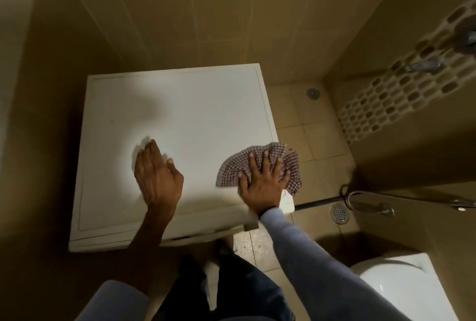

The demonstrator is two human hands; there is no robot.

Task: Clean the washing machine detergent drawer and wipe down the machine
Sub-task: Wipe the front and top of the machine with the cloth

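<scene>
I look down on the white top of the washing machine [195, 109], which stands against a tan tiled wall. My right hand [262, 179] lies flat with spread fingers on a checked cloth [286, 158], pressing it onto the machine's right front corner; part of the cloth hangs over the right edge. My left hand [157, 173] rests flat on the top, fingers straight, left of the cloth and apart from it. The detergent drawer is not visible from this angle.
A white toilet [401, 287] stands at the lower right. On the tiled floor right of the machine are a floor drain [339, 213], a second drain [313, 93] and a metal hose [365, 202]. Walls close in on the left and behind.
</scene>
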